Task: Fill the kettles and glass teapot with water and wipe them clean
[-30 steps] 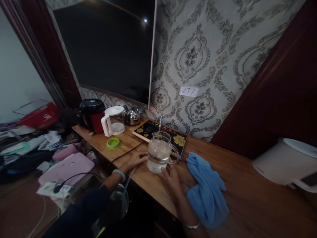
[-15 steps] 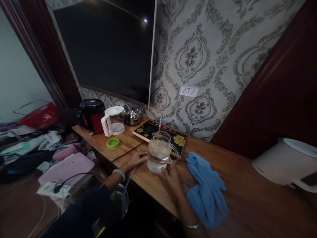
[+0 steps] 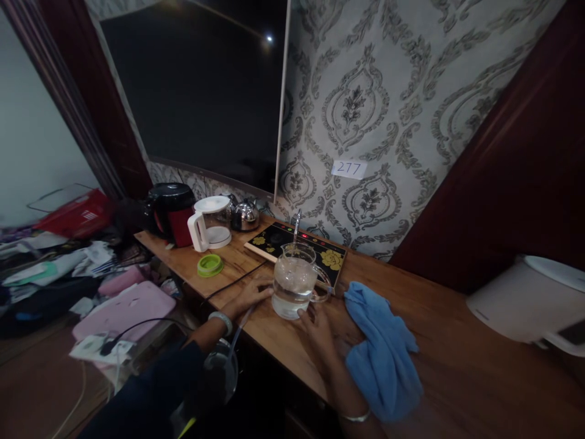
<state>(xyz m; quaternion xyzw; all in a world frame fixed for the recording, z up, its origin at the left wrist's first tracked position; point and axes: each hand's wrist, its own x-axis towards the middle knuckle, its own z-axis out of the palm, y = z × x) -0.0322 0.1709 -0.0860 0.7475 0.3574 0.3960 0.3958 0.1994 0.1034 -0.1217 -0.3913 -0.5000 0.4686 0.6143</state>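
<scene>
A clear, round-bellied glass jug (image 3: pixel 293 289) stands upright on the brown wooden tabletop (image 3: pixel 439 317) between the two hands, partly filled with clear liquid, its looped handle above the right hand. The left hand (image 3: pixel 252 294) lies by the jug's left side, partly open, fingers stretched toward the glass and wrapped around nothing. The right hand (image 3: pixel 315 329) is also partly open, fingers loosely bent, fingertips at the jug's lower front. Whether either hand presses on the glass, I cannot tell.

Just beyond both hands lies a flat black cooktop panel (image 3: pixel 277 238) with gold flowers and a lit red mark; a slim shiny metal spout (image 3: pixel 297 225) shows above the jug's rim. A crumpled blue cloth (image 3: pixel 382 356) lies just right of the right hand. Farther out from the left hand are a round lime-green lid (image 3: pixel 210 265) and a clear glass pot with a white handle (image 3: pixel 198 232).
</scene>
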